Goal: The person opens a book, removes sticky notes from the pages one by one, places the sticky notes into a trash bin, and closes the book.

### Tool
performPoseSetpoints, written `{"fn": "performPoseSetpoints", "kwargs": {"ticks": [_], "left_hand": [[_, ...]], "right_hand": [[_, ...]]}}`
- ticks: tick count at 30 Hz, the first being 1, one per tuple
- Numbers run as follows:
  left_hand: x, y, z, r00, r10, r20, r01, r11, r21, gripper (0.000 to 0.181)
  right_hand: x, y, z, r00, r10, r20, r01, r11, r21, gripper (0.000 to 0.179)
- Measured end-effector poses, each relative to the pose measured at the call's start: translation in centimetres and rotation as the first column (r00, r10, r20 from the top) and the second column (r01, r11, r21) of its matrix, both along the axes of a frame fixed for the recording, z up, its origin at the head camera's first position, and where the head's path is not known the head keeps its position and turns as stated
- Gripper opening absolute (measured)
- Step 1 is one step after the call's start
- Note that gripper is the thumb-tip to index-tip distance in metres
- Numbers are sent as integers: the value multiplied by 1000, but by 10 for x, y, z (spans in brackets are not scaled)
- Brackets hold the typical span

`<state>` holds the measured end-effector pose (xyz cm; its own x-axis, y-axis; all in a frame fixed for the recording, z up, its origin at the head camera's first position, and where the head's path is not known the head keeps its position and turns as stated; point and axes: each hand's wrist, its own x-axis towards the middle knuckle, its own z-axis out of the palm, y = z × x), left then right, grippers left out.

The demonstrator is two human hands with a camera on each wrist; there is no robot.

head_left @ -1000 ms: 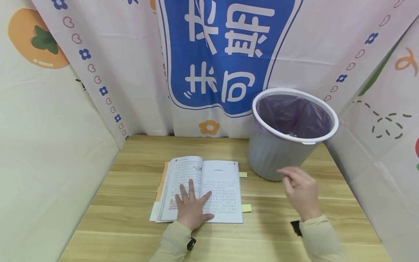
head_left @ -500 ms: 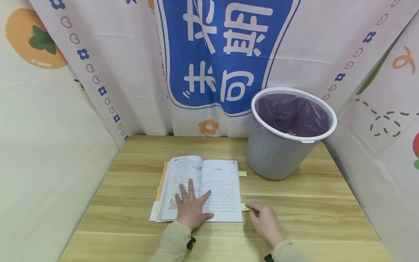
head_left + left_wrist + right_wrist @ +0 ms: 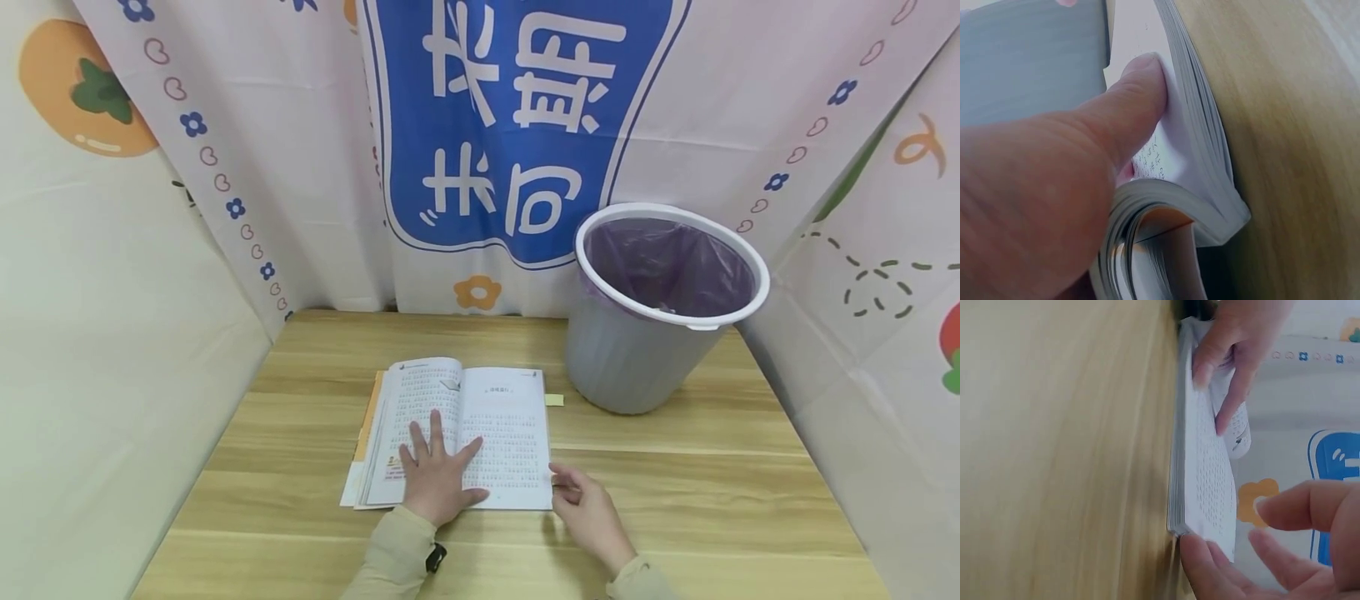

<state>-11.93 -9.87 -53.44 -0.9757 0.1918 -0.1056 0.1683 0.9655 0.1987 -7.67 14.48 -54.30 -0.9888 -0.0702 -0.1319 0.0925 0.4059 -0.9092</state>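
An open book [image 3: 510, 425] with printed pages lies on the wooden table. My left hand [image 3: 437, 483] rests across its lower middle with the fingers spread, pressing the pages down. In the left wrist view the thumb [image 3: 1141, 94] lies flat on a page beside the thick page edges. My right hand [image 3: 592, 508] is at the book's lower right edge. The right wrist view shows its fingers [image 3: 1200, 559] touching the book's corner, with the thumb apart from them. A yellow sticky tab [image 3: 554, 400] sticks out higher on that edge. The lower tab does not show.
A grey trash bin [image 3: 630, 358] lined with a purple bag stands at the back right of the table [image 3: 712, 500]. White printed cloth [image 3: 330, 167] hangs behind and on both sides. An orange cover edge [image 3: 369, 425] shows under the book's left pages.
My right hand has come from near the bin to the lower sticky tab, then left to the book's edge; that tab has gone from view. My left hand stays in place.
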Motion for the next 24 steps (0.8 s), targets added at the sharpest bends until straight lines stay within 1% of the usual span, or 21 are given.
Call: {"fn": "performPoseSetpoints", "kwargs": {"ticks": [2, 5, 9, 12, 16, 21, 24], "left_hand": [[0, 0, -1, 1000, 2, 1, -2, 1000, 2, 81], [-1, -1, -2, 1000, 5, 11, -5, 1000, -2, 81], [-2, -1, -2, 1000, 3, 9, -3, 1000, 6, 81], [-2, -2, -2, 1000, 1, 6, -1, 1000, 4, 81], [-1, -2, -2, 1000, -2, 3, 2, 1000, -4, 81], [-1, -2, -1, 1000, -3, 1, 3, 1000, 2, 81], [-1, -1, -1, 1000, -6, 5, 6, 1000, 8, 80]], "right_hand": [[-1, 0, 0, 999, -37, 31, 38, 999, -37, 45], [-2, 0, 1, 991, -87, 103, 97, 990, -102, 50], [-4, 3, 4, 977, -109, 182, 142, 974, -176, 55], [-8, 5, 5, 972, -92, 215, 137, 968, -208, 57], [-13, 5, 5, 970, -67, 235, 122, 966, -230, 54], [-19, 0, 0, 970, -32, 242, 88, 970, -226, 56], [-22, -6, -3, 969, -30, 244, 80, 978, -194, 56]]}}
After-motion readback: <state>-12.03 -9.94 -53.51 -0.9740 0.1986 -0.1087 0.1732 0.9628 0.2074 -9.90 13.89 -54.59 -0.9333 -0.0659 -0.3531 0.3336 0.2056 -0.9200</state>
